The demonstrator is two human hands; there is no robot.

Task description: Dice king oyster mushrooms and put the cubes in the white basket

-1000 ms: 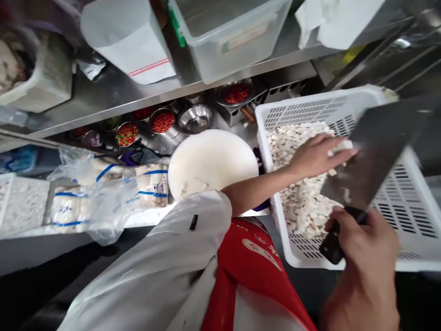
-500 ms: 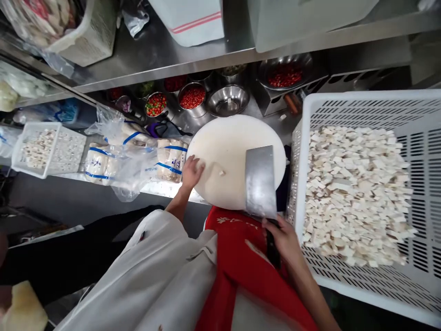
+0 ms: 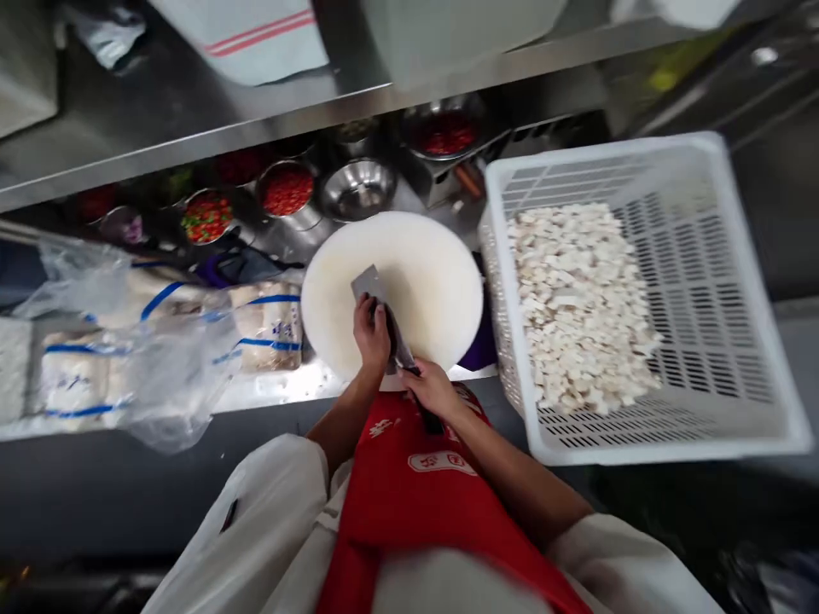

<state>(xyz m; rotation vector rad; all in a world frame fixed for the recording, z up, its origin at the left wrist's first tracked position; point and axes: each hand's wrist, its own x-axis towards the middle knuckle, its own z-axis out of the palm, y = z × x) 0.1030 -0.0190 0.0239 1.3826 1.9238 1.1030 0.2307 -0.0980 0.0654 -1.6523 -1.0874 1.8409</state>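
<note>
A cleaver [image 3: 402, 350] is held tilted, its broad blade up on edge over the near-left part of the round white cutting board [image 3: 441, 290]. My right hand [image 3: 435, 390] is closed round its black handle at the near rim of the board. Against the blade, toward its far end, my left hand [image 3: 372, 334] grips it with bent fingers. What lies behind the blade and under my fingers is hidden. To the right of the board, a large white slotted basket [image 3: 710, 281] holds a heap of small off-white chopped pieces [image 3: 582, 307].
Plastic-wrapped packages with blue bands [image 3: 269, 328] lie left of the board, beside loose clear bags [image 3: 179, 375]. Behind stand metal bowls of chopped red peppers [image 3: 287, 189] and a steel bowl [image 3: 359, 189]. A metal shelf [image 3: 256, 128] crosses above.
My left hand has come from the board's left rim onto the cleaver. The cleaver has swung left and tipped up on edge. The view has shifted right; the small piece on the board no longer shows.
</note>
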